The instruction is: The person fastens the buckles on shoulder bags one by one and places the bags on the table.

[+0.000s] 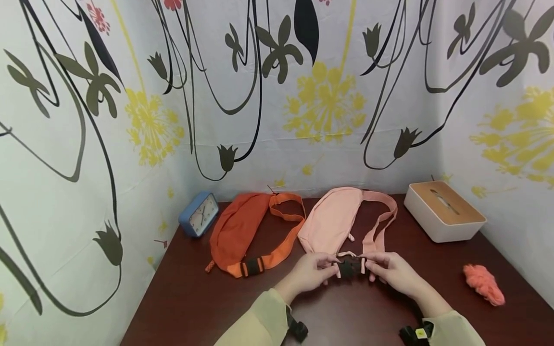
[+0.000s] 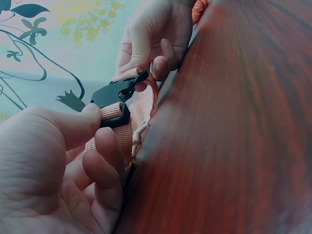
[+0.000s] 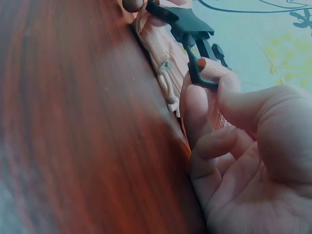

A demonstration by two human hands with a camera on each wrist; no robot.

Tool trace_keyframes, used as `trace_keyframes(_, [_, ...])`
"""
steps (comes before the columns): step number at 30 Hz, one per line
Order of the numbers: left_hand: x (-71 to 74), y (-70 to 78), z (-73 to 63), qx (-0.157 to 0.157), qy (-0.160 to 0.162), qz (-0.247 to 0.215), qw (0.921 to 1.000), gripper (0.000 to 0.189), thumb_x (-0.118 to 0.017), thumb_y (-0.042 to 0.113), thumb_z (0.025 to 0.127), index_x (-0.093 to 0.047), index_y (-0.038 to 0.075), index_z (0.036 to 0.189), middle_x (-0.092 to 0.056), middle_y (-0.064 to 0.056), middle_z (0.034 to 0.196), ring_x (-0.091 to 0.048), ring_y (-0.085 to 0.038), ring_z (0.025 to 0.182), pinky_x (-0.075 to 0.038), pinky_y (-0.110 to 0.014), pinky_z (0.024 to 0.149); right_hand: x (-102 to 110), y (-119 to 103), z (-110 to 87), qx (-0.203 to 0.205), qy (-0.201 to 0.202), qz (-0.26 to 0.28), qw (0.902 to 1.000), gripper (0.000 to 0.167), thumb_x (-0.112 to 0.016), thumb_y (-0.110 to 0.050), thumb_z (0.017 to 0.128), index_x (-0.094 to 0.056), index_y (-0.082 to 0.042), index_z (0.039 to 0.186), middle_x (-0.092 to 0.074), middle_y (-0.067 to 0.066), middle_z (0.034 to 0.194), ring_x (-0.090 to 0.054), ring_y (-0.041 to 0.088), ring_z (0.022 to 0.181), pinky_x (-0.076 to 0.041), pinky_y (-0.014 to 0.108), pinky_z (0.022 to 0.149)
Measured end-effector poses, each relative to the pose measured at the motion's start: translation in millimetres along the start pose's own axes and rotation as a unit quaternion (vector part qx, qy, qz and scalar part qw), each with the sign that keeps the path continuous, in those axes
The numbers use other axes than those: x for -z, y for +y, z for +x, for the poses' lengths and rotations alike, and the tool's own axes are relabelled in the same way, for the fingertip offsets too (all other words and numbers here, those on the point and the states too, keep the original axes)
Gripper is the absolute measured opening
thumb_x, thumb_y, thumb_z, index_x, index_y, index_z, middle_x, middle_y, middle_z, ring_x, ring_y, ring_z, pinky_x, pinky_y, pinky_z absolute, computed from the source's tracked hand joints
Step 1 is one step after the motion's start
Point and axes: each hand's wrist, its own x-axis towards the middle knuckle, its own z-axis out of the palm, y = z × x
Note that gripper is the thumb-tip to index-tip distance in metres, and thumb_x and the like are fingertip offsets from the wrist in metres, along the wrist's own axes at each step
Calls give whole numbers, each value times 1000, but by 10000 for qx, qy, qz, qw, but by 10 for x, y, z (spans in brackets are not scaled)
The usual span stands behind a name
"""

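Observation:
A pale pink waist bag (image 1: 331, 218) lies on the table, its strap ends brought together in front of it. My left hand (image 1: 309, 271) pinches the socket half (image 3: 190, 23) of its black side-release buckle between thumb and fingers, by the strap end. From the other side my right hand (image 1: 391, 271) pinches the prong half (image 3: 194, 73), with pink webbing threaded through it. The prongs line up at the mouth of the socket, part of their length still showing in the right wrist view. The buckle is held just above the table's surface.
An orange waist bag (image 1: 240, 228) with a black buckle lies to the left, beside a blue alarm clock (image 1: 199, 214). At the back right stands a white tissue box (image 1: 441, 230) with a wooden lid. Coral yarn (image 1: 484, 284) lies on the table (image 1: 346, 317) at the right.

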Motion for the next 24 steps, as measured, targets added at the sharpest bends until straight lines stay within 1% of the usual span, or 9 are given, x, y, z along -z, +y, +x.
trace_keyframes(5, [-2, 13, 19, 12, 67, -103, 9999, 20, -75, 22, 106, -81, 12, 122, -72, 4, 84, -63, -4, 62, -51, -21, 59, -10, -8, 12, -351, 275, 61, 9990, 29, -65, -13, 111, -72, 6, 133, -73, 2, 73, -54, 7, 55, -49, 28, 51])
trace_keyframes(9, [-7, 16, 23, 78, 103, -168, 9998, 20, -76, 21, 105, -81, 12, 122, -72, 6, 84, -63, -4, 61, -51, -21, 58, -20, -19, 8, -435, 381, 171, 9982, 30, -66, -12, 111, -71, 8, 133, -73, 2, 73, -56, 8, 55, -50, 28, 52])
trace_keyframes(13, [-8, 20, 18, 83, 108, -201, 9997, 20, -76, 20, 105, -81, 11, 122, -73, 4, 85, -63, -4, 61, -51, -21, 58, -37, -21, 9, -336, 329, 204, 9987, 29, -66, -11, 110, -71, 8, 132, -73, 4, 72, -54, 8, 54, -48, 28, 50])
trace_keyframes(18, [-11, 20, 12, 34, 110, -201, 9997, 20, -76, 19, 105, -80, 9, 122, -74, -1, 85, -62, -3, 60, -50, -20, 58, -56, -8, 19, -206, 184, 246, 9993, 30, -65, -9, 110, -70, 9, 133, -72, 7, 72, -50, 6, 52, -45, 28, 47])
trace_keyframes(24, [-23, 7, 7, -23, 191, -149, 9997, 19, -77, 17, 104, -81, 9, 120, -76, -5, 84, -61, -3, 59, -49, -20, 56, -58, -13, 39, -326, 59, 204, 9992, 32, -66, -11, 110, -70, 8, 136, -72, 6, 73, -47, 3, 53, -42, 25, 47])
